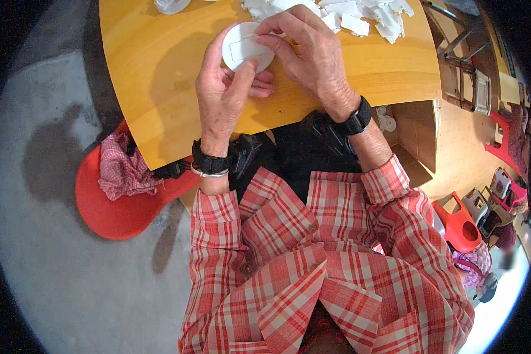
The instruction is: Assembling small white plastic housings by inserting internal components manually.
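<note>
My left hand (224, 88) holds a round white plastic disc (237, 50) above the table, its thumb pressed on the lower part of the face. A thin rectangular outline shows on that face. My right hand (307, 53) has its thumb and forefinger pinched together over the disc's upper right part; whatever is between these fingertips is too small to make out. Beyond my hands, a heap of flat white pieces (389, 20) lies on the yellow wooden table (165, 112). A clear, whitish round item (171, 5) sits at the table's far left.
At the left is a red plastic seat (112, 215) with a checked cloth (127, 168) on it. An open cardboard box (416, 135) with white round items stands below the table's right side. Farther right are an orange-red stool (459, 227) and metal-framed furniture (472, 88).
</note>
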A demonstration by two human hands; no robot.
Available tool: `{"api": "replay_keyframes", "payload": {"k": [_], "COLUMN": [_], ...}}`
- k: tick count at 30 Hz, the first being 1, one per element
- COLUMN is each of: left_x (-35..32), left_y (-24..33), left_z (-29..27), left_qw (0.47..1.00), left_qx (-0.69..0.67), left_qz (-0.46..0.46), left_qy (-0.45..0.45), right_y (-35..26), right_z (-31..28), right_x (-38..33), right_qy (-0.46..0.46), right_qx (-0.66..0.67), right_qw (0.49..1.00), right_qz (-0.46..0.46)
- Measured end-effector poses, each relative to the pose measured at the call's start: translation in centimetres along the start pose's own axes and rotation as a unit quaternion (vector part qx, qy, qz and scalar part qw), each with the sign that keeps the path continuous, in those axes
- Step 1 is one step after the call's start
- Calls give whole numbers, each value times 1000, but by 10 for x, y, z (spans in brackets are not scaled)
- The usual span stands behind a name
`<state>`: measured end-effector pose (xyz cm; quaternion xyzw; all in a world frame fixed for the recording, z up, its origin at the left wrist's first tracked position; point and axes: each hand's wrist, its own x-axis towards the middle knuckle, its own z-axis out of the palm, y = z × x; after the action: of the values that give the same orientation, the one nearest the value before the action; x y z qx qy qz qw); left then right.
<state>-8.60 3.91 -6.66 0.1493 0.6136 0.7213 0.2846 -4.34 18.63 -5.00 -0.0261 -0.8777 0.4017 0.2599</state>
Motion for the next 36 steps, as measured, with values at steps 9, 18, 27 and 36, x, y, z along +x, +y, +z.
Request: {"api": "replay_keyframes", "payload": {"k": [9,18,27,36], "left_x": [1,1,0,0], "left_y": [-4,-3,-4,-6], "left_z": [0,-3,0,0], "left_qw": [999,1000,999,999], "left_qx": [24,14,-15,-20], "left_qz": [-2,6,8,9], "left_qy": [44,10,-33,-27], "right_y": [6,16,1,-12], "right_z": [8,15,-11,-17], "right_x": [-1,-5,11,16], "right_qy": [-18,-14,-41,-65], "right_qx": [-67,-18,25,-4], "right_qw": [997,999,999,997], "right_qz": [-46,-36,1,29]}}
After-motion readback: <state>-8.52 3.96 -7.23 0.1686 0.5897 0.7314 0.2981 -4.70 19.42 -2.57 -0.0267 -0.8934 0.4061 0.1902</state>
